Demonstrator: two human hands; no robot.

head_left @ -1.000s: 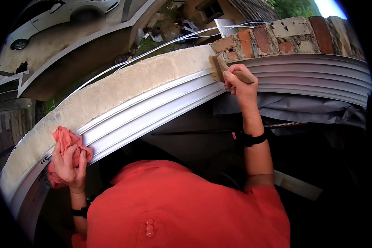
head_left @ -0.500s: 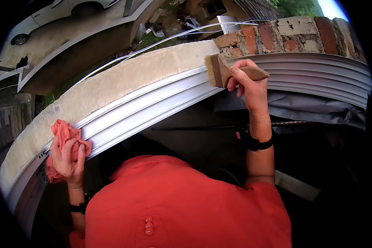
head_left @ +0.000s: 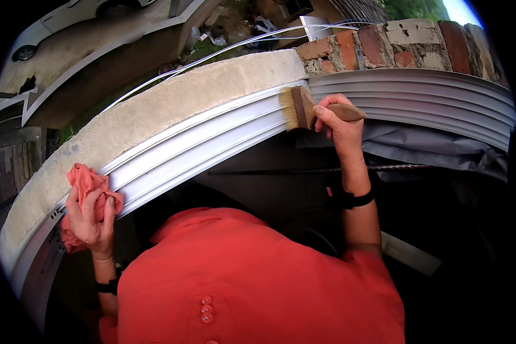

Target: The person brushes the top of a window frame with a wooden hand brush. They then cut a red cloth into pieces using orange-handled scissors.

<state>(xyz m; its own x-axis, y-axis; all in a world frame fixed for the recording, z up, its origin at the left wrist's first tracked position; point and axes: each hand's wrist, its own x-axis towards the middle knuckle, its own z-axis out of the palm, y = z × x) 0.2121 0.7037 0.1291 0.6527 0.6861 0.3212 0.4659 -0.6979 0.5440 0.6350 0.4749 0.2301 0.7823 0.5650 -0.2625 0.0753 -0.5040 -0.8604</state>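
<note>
My right hand [head_left: 341,120] is closed round the wooden handle of a wide flat brush [head_left: 300,108]. The brush's pale bristles rest on the right end of a white metal window track [head_left: 200,140] with long parallel grooves. At the track's left part, my left hand [head_left: 92,221] grips a crumpled red cloth [head_left: 89,183] and presses it against the rails. Part of the cloth hangs below the hand, beside the track's inner edge.
A concrete ledge [head_left: 172,106] runs along the track's outer side, with white cables [head_left: 235,47] beyond it. Bricks [head_left: 372,49] rise at the far right above a ribbed grey frame [head_left: 418,97]. Grey sheeting [head_left: 430,146] hangs below. A white car [head_left: 63,26] stands far down outside.
The brush in my right hand has moved down and slightly left across the track's grooves. My left hand stays on the cloth in nearly the same place.
</note>
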